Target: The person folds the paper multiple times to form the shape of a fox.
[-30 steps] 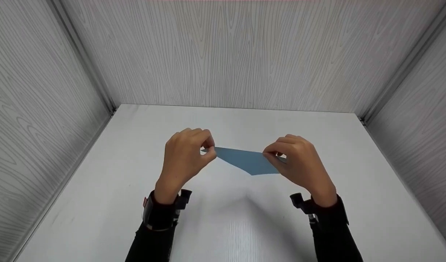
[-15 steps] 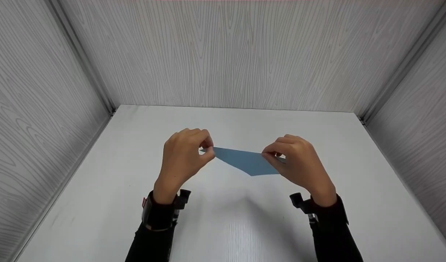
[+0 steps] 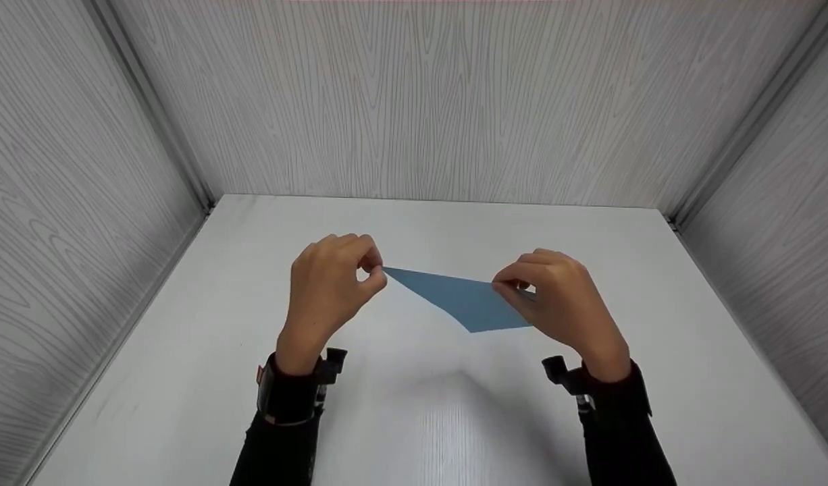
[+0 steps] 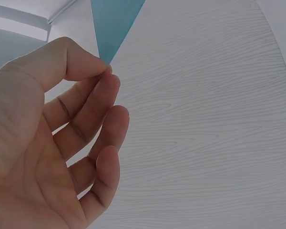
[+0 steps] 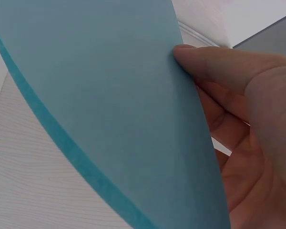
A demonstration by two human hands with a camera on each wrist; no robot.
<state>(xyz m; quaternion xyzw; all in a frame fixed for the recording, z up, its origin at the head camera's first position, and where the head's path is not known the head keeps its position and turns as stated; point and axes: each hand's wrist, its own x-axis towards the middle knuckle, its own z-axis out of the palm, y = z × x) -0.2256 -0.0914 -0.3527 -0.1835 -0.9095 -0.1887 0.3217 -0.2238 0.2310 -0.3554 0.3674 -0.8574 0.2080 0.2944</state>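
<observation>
A sheet of blue paper (image 3: 458,297) is stretched between my two hands above the white table. Its top edge runs nearly straight, sloping slightly down to the right, and a corner hangs toward me. My left hand (image 3: 327,287) pinches the pointed left tip between thumb and index finger; the left wrist view shows that narrow tip of paper (image 4: 115,28) right at the fingertips. Farther along the same edge, my right hand (image 3: 564,300) pinches the sheet with its thumb on the near face. In the right wrist view the paper (image 5: 105,105) bows, with a brighter strip along its lower edge.
Under the hands spreads the white tabletop (image 3: 204,337), with soft shadows on it. Pale wood-grain panels stand at the back (image 3: 414,101), on the left (image 3: 63,169) and on the right (image 3: 785,202). Each wrist wears a black strap with a small camera.
My left hand has shifted left and slightly up, its pinch now at the very tip of the paper. The right hand has moved a little right, and the hanging corner sits slightly lower.
</observation>
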